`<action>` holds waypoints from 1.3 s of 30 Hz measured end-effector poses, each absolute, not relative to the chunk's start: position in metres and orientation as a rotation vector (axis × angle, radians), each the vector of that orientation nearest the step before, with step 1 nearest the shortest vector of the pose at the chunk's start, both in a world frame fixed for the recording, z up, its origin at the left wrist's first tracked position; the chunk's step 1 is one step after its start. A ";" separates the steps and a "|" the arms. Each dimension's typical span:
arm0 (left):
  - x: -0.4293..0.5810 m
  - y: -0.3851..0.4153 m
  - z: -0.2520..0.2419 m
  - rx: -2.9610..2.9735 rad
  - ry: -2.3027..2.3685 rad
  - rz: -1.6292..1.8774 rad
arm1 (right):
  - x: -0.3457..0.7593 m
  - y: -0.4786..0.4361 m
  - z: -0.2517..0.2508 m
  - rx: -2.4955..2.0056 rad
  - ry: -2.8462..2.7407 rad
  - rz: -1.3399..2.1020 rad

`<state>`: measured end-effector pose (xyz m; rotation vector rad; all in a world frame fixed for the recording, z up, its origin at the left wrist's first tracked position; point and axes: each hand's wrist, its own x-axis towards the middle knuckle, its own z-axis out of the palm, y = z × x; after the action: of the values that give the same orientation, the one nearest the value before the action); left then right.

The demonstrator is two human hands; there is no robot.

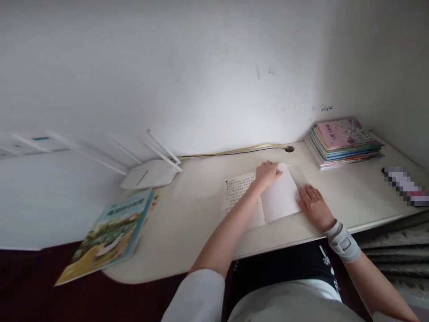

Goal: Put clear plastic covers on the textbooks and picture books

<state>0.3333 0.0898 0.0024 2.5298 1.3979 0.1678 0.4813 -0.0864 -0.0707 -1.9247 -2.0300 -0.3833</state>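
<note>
An open booklet (pixel 241 190) with printed text lies on the white desk (pixel 187 223). My left hand (pixel 267 173) grips the top of a blank white page (pixel 281 197), fingers curled over its upper edge. My right hand (pixel 313 205) lies flat with fingers stretched out on the page's right edge. A grey wrist brace (pixel 342 241) wraps my right wrist.
A white router (pixel 150 173) with antennas stands at the back left. A colourful picture book (pixel 110 232) overhangs the desk's left front edge. A stack of books (pixel 343 142) sits in the back right corner. A yellow cable (pixel 234 151) runs along the wall to a hole.
</note>
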 end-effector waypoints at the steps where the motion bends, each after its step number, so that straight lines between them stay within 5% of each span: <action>1: 0.331 0.093 0.003 2.499 1.395 0.206 | 0.481 -0.087 -0.070 -1.927 -2.034 -0.379; 24: 0.330 0.125 -0.008 2.353 1.059 0.194 | 0.481 -0.088 -0.066 -1.902 -2.079 -0.412; 30: 0.330 0.084 -0.001 2.551 1.185 0.321 | 0.481 -0.088 -0.067 -1.901 -2.069 -0.422; 39: 0.264 -0.035 -0.013 2.809 1.060 -0.010 | 0.482 -0.089 -0.066 -1.890 -2.082 -0.380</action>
<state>0.2643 -0.0349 -0.0127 2.8089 1.0601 -0.0098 0.4816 -0.0890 -0.0663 -1.8898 -2.0815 -0.3795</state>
